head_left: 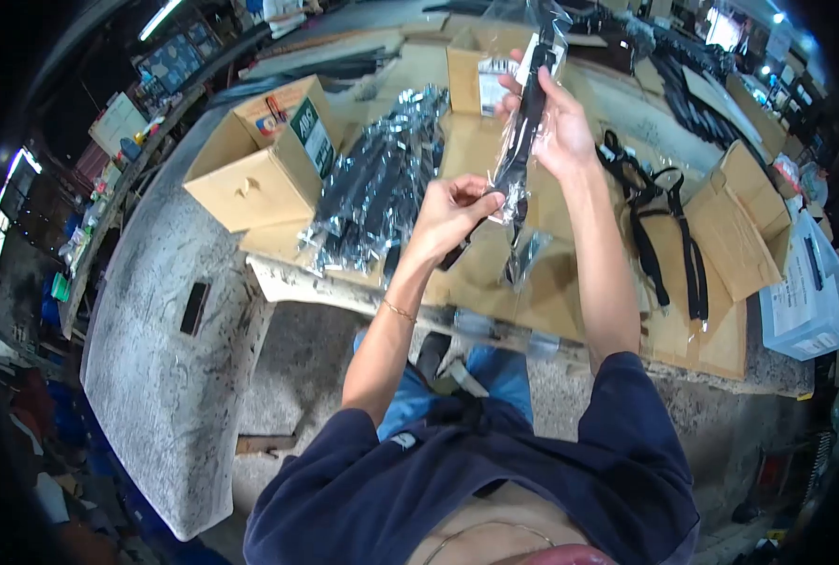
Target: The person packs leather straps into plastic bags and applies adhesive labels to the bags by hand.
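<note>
- left hand (452, 212), centre of frame: thumb and fingers pinched shut on the lower end of a clear plastic sleeve (511, 174).
- right hand (559, 121), upper centre: fingers closed round the sleeve's upper part, holding it raised and near upright above the table.
- black strap (532, 104): inside the sleeve, running its length.
- Beneath the hands: cardboard sheet (542, 282) laid over a stone table (156, 311).
- Left of the hands: pile of bagged straps (382, 179).
- Upper left: open cardboard box (269, 155).
- Top centre: small box (476, 71).
- Right: loose black straps (669, 235), then folded cartons (744, 221).
- Right edge: plastic bin (810, 301).
</note>
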The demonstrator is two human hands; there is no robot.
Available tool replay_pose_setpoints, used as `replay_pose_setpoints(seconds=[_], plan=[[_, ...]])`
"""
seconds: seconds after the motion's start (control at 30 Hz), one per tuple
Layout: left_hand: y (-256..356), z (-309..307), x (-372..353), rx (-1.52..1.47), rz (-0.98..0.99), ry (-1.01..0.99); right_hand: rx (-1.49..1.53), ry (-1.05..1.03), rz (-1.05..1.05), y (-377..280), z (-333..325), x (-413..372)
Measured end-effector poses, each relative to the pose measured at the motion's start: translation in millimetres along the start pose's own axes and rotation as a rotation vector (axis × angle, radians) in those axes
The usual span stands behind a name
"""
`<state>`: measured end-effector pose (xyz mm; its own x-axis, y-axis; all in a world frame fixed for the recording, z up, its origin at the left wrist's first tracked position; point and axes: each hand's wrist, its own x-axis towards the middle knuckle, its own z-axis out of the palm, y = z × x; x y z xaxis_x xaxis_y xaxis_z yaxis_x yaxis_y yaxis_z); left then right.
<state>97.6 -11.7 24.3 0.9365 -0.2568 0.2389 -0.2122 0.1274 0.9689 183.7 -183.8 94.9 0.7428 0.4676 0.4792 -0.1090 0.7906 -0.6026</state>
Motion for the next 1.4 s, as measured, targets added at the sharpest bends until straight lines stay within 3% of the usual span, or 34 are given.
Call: replay_pose_setpoints(seconds=[0.13, 0.2, 0.27, 0.3, 0.33, 0.4, 0.43, 0.47, 0.53, 0.6, 0.67, 0.73, 0.8, 0.93, 1.0, 1.07, 1.13, 1.3, 1.4], plan=[[32, 4, 15, 0.444, 0.448, 0.542, -0.317, 0.035, -0.125, -6, 38, 19], [70, 1, 22, 0.451, 0.596, 0.567, -0.618, 0.154, -0.234, 4, 52, 23], [106, 9, 33, 0.519, 0.714, 0.592, -1.376, 0.228, -0.463, 22, 61, 24], [129, 13, 32, 0.543, 0.654, 0.505, -1.569, 0.086, -0.802, 29, 68, 31], [145, 14, 31, 0.565, 0.591, 0.416, -1.613, 0.115, -0.636, 36, 93, 19], [154, 0, 41, 0.491, 0.512, 0.407, -1.699, 0.136, -0.681, 38, 104, 23], [158, -9, 47, 0.422, 0.429, 0.392, -1.702, 0.045, -0.642, 30, 104, 27], [154, -21, 58, 0.226, 0.505, 0.303, -1.701, -0.046, -0.605, 16, 101, 32], [157, -37, 76, 0.059, 0.643, 0.209, -1.283, -0.065, -0.325, -21, 94, 52], [172, -43, 82, -0.033, 0.589, 0.152, -1.262, -0.057, -0.094, -53, 112, 74], [187, -47, 91, -0.18, 0.484, -0.121, -1.064, -0.169, -0.087, -69, 126, 99], [197, -45, 98, -0.164, 0.486, -0.167, -1.102, -0.207, -0.357, -87, 157, 118], [204, -42, 102, -0.24, 0.444, -0.161, -0.776, 0.042, -0.366, -103, 193, 121], [205, -41, 106, -0.237, 0.444, -0.167, -0.767, -0.007, -0.464, -144, 184, 148], [202, -42, 104, -0.213, 0.435, -0.168, -0.909, -0.169, -0.391, -162, 176, 150], [198, -41, 101, -0.161, 0.405, -0.164, -0.999, -0.127, -0.421, -172, 180, 147], [193, -41, 101, -0.149, 0.41, -0.195, -1.046, 0.126, -0.54, -173, 194, 137], [183, -37, 96, -0.015, 0.381, -0.244, -1.15, 0.223, -0.626, -202, 187, 153], [180, -33, 96, 0.003, 0.385, -0.267, -0.992, 0.209, -0.613, -213, 187, 161]])
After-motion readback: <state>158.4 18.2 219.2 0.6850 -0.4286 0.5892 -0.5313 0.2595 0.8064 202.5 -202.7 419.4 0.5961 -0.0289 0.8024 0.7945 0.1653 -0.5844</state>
